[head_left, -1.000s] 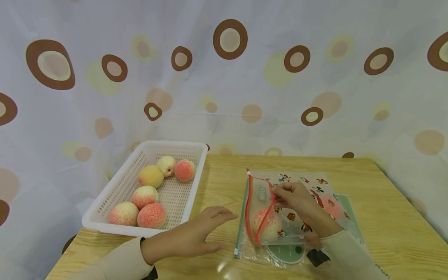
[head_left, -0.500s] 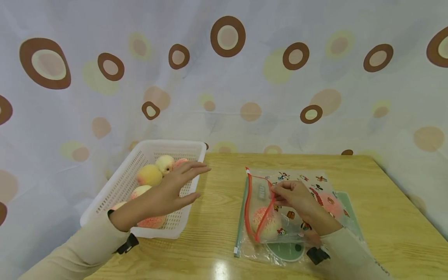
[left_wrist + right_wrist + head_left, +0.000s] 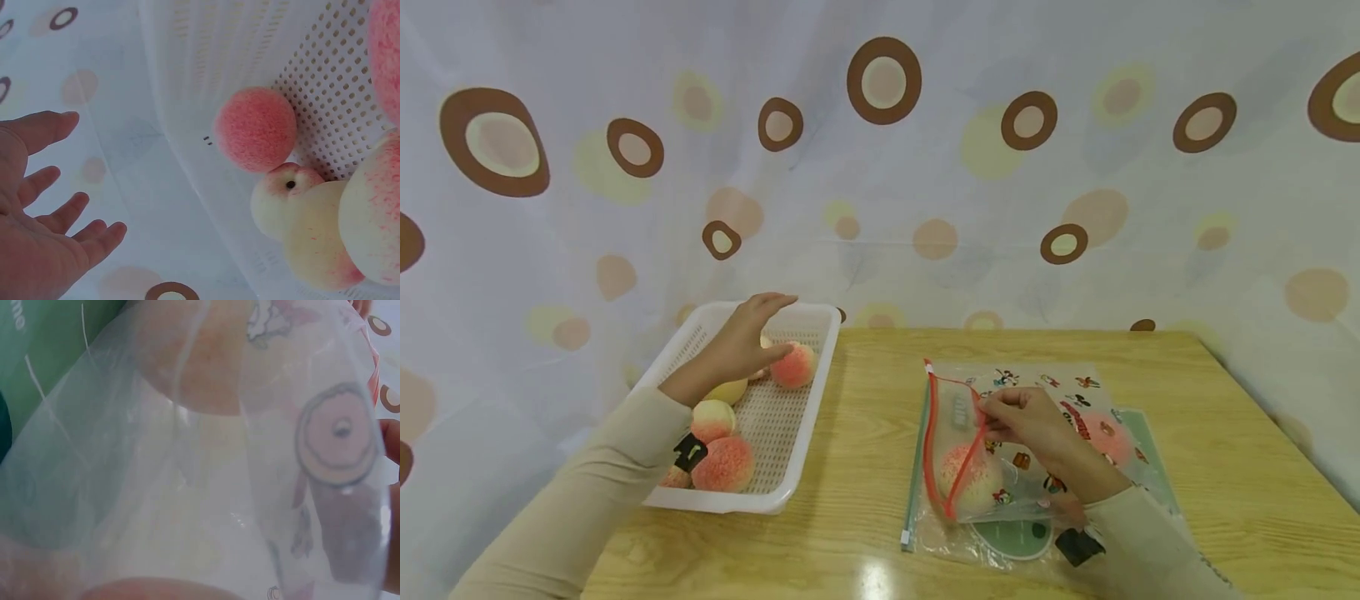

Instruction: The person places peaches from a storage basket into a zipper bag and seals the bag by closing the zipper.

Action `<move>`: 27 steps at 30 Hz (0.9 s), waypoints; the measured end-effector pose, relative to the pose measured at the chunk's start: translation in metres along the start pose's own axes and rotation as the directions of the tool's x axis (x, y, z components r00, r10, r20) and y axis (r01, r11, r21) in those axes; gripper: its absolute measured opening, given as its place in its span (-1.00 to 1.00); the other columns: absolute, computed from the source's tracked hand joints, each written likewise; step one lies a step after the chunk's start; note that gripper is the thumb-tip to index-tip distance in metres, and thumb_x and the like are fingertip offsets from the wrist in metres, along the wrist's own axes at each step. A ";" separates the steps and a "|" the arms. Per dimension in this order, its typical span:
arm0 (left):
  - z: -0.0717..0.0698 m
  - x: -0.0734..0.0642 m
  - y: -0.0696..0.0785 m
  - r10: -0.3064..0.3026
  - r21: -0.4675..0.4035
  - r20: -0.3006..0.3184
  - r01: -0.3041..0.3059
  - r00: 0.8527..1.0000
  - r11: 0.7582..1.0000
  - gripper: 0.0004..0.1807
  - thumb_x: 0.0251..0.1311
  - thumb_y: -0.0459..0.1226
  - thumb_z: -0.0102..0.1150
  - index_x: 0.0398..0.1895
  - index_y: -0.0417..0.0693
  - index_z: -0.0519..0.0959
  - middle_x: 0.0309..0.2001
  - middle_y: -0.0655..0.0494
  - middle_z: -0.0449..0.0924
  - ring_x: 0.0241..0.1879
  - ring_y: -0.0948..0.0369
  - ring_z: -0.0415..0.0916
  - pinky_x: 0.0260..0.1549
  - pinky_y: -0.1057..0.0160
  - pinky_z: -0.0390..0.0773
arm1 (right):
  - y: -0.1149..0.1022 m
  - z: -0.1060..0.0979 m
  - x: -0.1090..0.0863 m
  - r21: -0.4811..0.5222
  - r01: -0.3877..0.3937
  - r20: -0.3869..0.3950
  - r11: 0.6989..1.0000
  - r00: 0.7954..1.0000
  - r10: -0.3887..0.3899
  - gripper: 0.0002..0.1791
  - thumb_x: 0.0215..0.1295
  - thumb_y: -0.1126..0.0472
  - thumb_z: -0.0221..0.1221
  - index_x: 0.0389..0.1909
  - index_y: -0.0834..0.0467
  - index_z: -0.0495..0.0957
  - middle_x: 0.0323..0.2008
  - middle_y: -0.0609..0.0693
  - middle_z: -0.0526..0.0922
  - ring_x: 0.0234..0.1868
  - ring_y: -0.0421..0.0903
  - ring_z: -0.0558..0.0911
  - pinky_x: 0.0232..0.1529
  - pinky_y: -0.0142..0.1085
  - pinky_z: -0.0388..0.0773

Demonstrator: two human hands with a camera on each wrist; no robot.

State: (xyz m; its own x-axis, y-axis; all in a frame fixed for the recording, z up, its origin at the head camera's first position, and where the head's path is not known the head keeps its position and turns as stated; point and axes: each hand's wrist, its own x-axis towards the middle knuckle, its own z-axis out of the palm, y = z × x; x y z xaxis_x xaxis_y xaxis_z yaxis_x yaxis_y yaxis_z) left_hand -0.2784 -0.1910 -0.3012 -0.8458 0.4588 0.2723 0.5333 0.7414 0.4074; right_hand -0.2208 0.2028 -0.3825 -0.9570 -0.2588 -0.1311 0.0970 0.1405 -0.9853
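My left hand is over the far end of the white plastic basket, fingers spread and holding nothing. Its thumb appears close to a red-pink peach; in the left wrist view the hand is apart from that peach. With thumb and fingertips, my right hand pinches the red zip edge of a clear printed zip bag, whose mouth stands apart. One pale, red-speckled peach lies inside near the mouth, and a pinkish peach shows through farther right. Clear plastic fills most of the right wrist view.
More peaches lie in the basket, among them a pale one and a red one; my left arm hides others. Beneath the zip bag is another clear bag with a green panel. A patterned curtain hangs behind the wooden table.
My left hand has swung leftward from beside the zip bag and then forward over the far end of the basket. The right hand keeps its pinch on the bag edge, almost still.
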 end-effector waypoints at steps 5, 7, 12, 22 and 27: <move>0.015 0.012 -0.020 -0.089 -0.002 0.017 0.090 0.996 0.996 -0.27 0.15 -0.36 0.26 0.38 -0.32 0.20 0.34 -0.39 0.12 0.32 -0.29 0.08 0.25 -0.24 0.16 | 0.000 0.001 -0.001 -0.014 -0.002 0.007 1.000 1.000 0.002 -0.69 0.41 0.19 0.09 -0.14 0.41 0.55 -0.39 -0.02 0.61 -0.40 -0.20 0.64 -0.28 -0.37 0.63; 0.022 0.018 -0.026 -0.120 -0.015 0.023 0.121 0.992 0.993 -0.26 0.15 -0.36 0.26 0.38 -0.33 0.19 0.34 -0.40 0.13 0.32 -0.30 0.08 0.25 -0.23 0.17 | 0.000 0.001 -0.001 -0.024 0.000 0.001 1.000 1.000 0.000 -0.68 0.41 0.19 0.09 -0.13 0.42 0.55 -0.39 -0.02 0.61 -0.39 -0.20 0.64 -0.27 -0.36 0.63; 0.036 0.029 -0.035 -0.213 -0.049 0.054 0.216 0.976 0.975 -0.27 0.16 -0.37 0.22 0.39 -0.35 0.17 0.34 -0.43 0.11 0.32 -0.33 0.06 0.25 -0.24 0.16 | 0.001 0.001 0.000 -0.033 0.006 0.003 0.999 1.000 -0.006 -0.66 0.41 0.17 0.09 -0.12 0.44 0.54 -0.39 -0.01 0.62 -0.38 -0.19 0.64 -0.26 -0.35 0.63; 0.068 0.031 -0.048 -0.269 0.050 0.111 0.265 0.957 0.963 -0.26 0.07 -0.36 0.25 0.34 -0.39 0.23 0.25 -0.49 0.23 0.23 -0.35 0.20 0.16 -0.23 0.30 | 0.000 0.001 0.000 -0.032 -0.005 -0.004 0.999 1.000 0.005 -0.65 0.40 0.17 0.10 -0.12 0.44 0.54 -0.40 -0.02 0.62 -0.37 -0.20 0.64 -0.27 -0.37 0.63; 0.076 0.029 -0.046 -0.286 0.057 0.144 0.281 0.947 0.958 -0.22 -0.02 -0.37 0.21 0.35 -0.37 0.22 0.24 -0.49 0.21 0.21 -0.37 0.19 0.12 -0.23 0.34 | -0.001 0.001 0.000 -0.028 -0.009 -0.009 1.000 1.000 0.009 -0.66 0.41 0.18 0.09 -0.11 0.44 0.54 -0.41 -0.02 0.63 -0.40 -0.21 0.64 -0.29 -0.37 0.63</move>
State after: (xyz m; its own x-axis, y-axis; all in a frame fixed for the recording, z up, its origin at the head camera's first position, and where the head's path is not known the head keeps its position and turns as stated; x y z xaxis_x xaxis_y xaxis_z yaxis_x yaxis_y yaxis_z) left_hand -0.3284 -0.1749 -0.3779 -0.9560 0.2929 0.0162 0.2727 0.8671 0.4168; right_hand -0.2202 0.2014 -0.3812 -0.9585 -0.2490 -0.1391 0.0984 0.1692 -0.9807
